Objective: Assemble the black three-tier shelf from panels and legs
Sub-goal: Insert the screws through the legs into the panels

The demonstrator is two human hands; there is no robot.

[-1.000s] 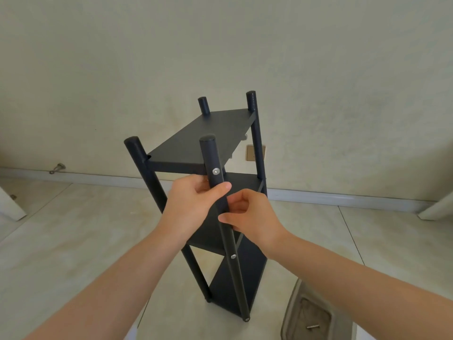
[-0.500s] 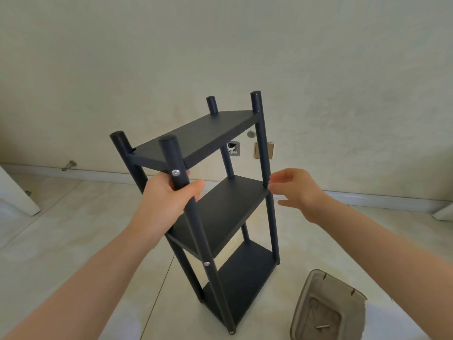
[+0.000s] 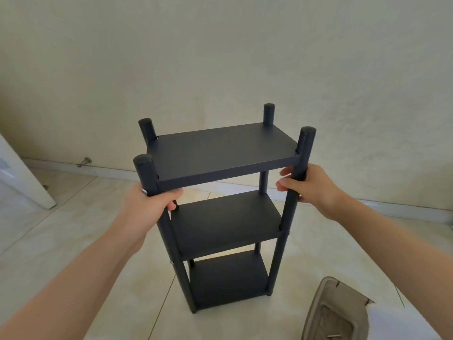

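Note:
The black three-tier shelf (image 3: 220, 153) stands upright on the pale tiled floor in front of me, with three panels fixed between four round legs. My left hand (image 3: 149, 207) grips the near left leg (image 3: 147, 175) just under the top panel, beside a silver screw head. My right hand (image 3: 311, 187) holds the near right leg (image 3: 304, 148) at about the same height, fingers curled round it. The two far legs rise behind the top panel.
A grey plastic tray (image 3: 335, 312) with a small metal pin in it lies on the floor at the lower right. A white door edge (image 3: 24, 177) stands at the left. The wall and its skirting run close behind the shelf.
The shelf has been turned so that its long side faces me. My right hand moved from reaching toward a leg to holding the near right leg. My left hand kept its grip.

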